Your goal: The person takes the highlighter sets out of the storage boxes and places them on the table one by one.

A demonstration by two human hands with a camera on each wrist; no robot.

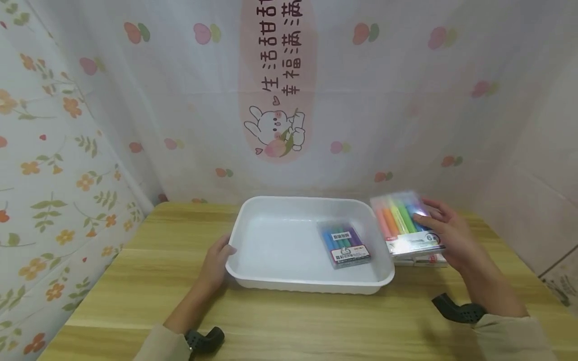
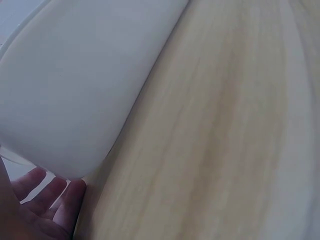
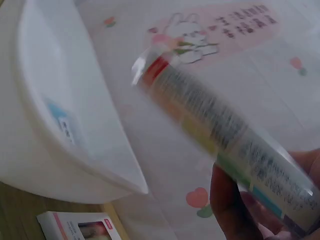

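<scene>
A white plastic tray point(image 1: 253, 215) stands on the wooden table point(image 1: 149, 281). Inside it, at the right, lies a flat pack of blue and purple markers point(image 1: 345, 244). My left hand point(image 1: 218, 260) grips the tray's left rim, thumb on top and fingers point(image 2: 52, 200) beneath the tray's outer wall point(image 2: 75, 90). My right hand point(image 1: 440, 228) holds a clear pack of bright highlighters point(image 1: 402, 220) by its right edge, lifted just right of the tray. In the right wrist view that highlighter pack point(image 3: 220, 125) is tilted and blurred, pinched by the thumb point(image 3: 232, 205).
Another boxed pack point(image 1: 426, 259) lies on the table under the lifted one, also seen as a box point(image 3: 75, 225) beside the tray point(image 3: 55, 95). A printed curtain point(image 1: 289, 100) hangs close behind the table; floral fabric point(image 1: 54, 175) closes the left side.
</scene>
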